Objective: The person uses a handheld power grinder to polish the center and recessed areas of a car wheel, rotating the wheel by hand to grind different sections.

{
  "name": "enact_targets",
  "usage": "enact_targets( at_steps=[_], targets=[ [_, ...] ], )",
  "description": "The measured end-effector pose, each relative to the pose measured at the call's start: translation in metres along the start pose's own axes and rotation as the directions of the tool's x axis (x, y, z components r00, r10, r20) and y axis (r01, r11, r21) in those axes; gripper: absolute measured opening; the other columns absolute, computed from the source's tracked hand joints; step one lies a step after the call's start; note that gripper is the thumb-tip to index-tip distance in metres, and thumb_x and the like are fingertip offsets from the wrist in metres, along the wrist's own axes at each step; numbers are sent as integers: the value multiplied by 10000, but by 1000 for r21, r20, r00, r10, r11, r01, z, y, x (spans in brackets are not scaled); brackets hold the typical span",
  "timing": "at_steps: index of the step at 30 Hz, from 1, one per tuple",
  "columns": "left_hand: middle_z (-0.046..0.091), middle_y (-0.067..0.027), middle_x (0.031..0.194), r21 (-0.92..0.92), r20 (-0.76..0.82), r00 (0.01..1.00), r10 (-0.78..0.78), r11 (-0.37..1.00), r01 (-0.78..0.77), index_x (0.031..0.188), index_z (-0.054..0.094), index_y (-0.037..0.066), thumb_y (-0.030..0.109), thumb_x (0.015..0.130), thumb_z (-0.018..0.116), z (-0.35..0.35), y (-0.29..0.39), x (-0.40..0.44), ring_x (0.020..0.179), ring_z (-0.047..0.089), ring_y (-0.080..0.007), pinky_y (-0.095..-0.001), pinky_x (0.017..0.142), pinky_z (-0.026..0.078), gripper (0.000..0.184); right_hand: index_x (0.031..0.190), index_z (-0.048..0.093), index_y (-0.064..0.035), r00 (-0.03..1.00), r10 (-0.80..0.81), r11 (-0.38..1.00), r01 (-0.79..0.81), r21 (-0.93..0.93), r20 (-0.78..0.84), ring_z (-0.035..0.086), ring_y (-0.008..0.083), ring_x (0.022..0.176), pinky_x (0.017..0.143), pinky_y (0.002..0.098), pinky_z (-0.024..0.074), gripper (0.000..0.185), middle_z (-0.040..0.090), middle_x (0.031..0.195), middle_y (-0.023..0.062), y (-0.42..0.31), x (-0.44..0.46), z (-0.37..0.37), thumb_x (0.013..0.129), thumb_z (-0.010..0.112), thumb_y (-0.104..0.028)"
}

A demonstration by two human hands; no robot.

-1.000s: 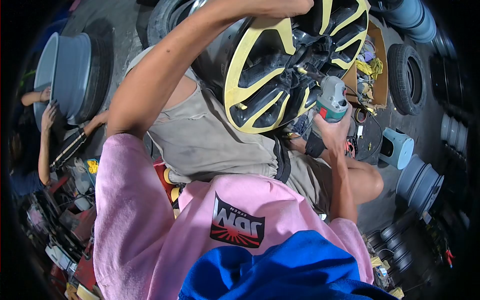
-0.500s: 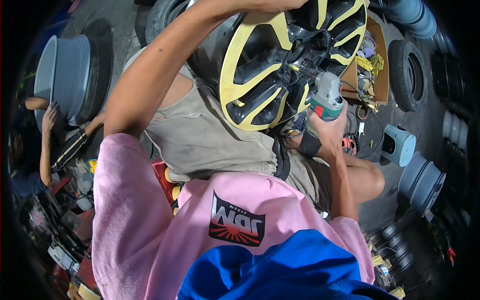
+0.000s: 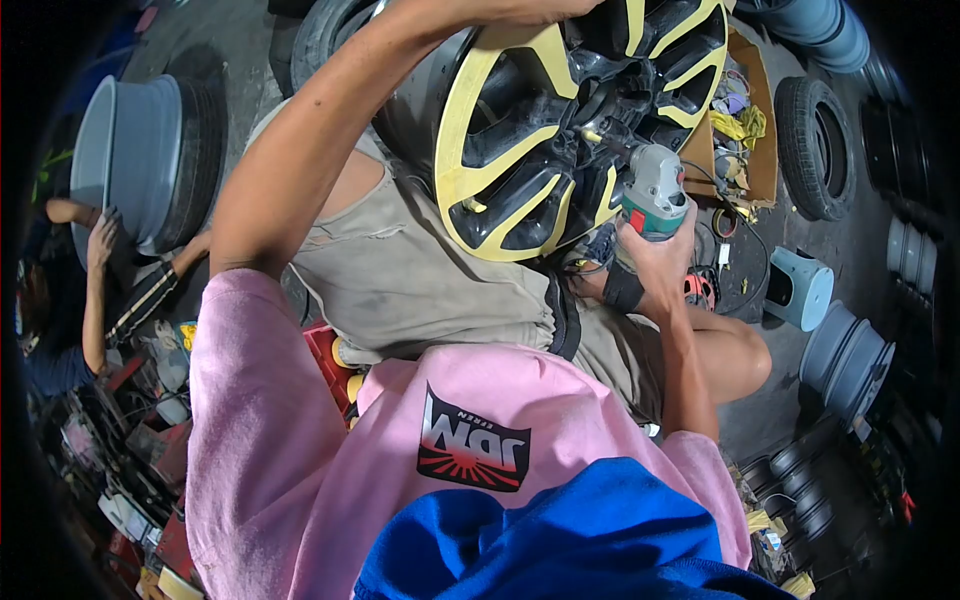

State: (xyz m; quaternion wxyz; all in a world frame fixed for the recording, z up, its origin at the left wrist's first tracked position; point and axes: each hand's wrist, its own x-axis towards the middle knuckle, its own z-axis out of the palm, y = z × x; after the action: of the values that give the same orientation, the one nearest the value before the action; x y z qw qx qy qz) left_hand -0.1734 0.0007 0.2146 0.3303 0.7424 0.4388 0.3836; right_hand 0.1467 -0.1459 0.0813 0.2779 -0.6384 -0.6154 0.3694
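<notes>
An alloy wheel (image 3: 490, 180) with black and pale yellow spokes stands tilted in front of my lap. My left hand (image 3: 545, 10) holds its upper left rim; the frame's top edge cuts off part of that hand. My right hand (image 3: 662, 255) is closed around the green body of an angle grinder (image 3: 655, 190) with a grey metal head. From that head a thin shaft with a small yellowish tip (image 3: 592, 136) reaches in among the spokes near the hub. Whether the tip touches the wheel I cannot tell.
Right of the wheel is a cardboard box (image 3: 768, 165) of odds and ends, near a tyre (image 3: 812, 150) and a light blue stool (image 3: 800, 290). Bare rims (image 3: 845, 365) lie farther right. At left, another person's hand (image 3: 102, 238) touches a grey rim (image 3: 140, 160).
The wheel has shifted slightly left. My left hand has moved slightly left with it, while my right hand keeps the grinder in nearly the same place.
</notes>
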Motion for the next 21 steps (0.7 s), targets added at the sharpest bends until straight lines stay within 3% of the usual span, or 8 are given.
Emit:
enact_targets(
  at_steps=[3,5,8,14,21],
  targets=[
    [707,-240,948,21,-29,1000,12,1000,-12,1246,597,-23,66,815,543,1,2,-1,854,673,-320,-408,781,525,444,1298,468,25,1000,-3,1000,4,29,-9,654,246,1016,919,377,522,754,652,1151,175,-1,1,-2,697,868,-191],
    [710,-247,962,25,-1,995,-98,995,98,1261,595,-23,71,816,548,0,6,-2,868,679,-317,-407,793,530,457,1296,469,25,1000,-9,1000,9,4,-28,652,242,1009,915,375,522,750,649,1145,171,2,4,-5,699,867,-191],
    [710,-246,963,22,-22,1000,-21,1000,22,1270,592,-24,70,817,546,1,-2,-2,862,680,-314,-403,793,532,465,1305,463,26,999,8,1000,-8,-2,-31,647,240,1018,920,379,521,761,644,1149,166,6,6,-4,698,867,-189],
    [709,-234,961,18,-32,999,-30,999,31,1266,594,-22,69,817,544,1,2,-2,860,677,-305,-393,791,529,460,1338,459,26,1000,14,1000,-14,-7,17,641,252,1059,948,384,513,797,641,1177,174,3,0,-3,692,865,-203],
    [707,-222,947,1,-24,1000,-4,1000,4,1256,596,-24,73,812,554,1,-2,-3,846,671,-301,-395,781,529,457,1364,454,39,992,-80,993,71,-91,-97,683,303,1082,955,407,527,833,672,1204,231,-5,25,-5,679,866,-192]
  ],
)
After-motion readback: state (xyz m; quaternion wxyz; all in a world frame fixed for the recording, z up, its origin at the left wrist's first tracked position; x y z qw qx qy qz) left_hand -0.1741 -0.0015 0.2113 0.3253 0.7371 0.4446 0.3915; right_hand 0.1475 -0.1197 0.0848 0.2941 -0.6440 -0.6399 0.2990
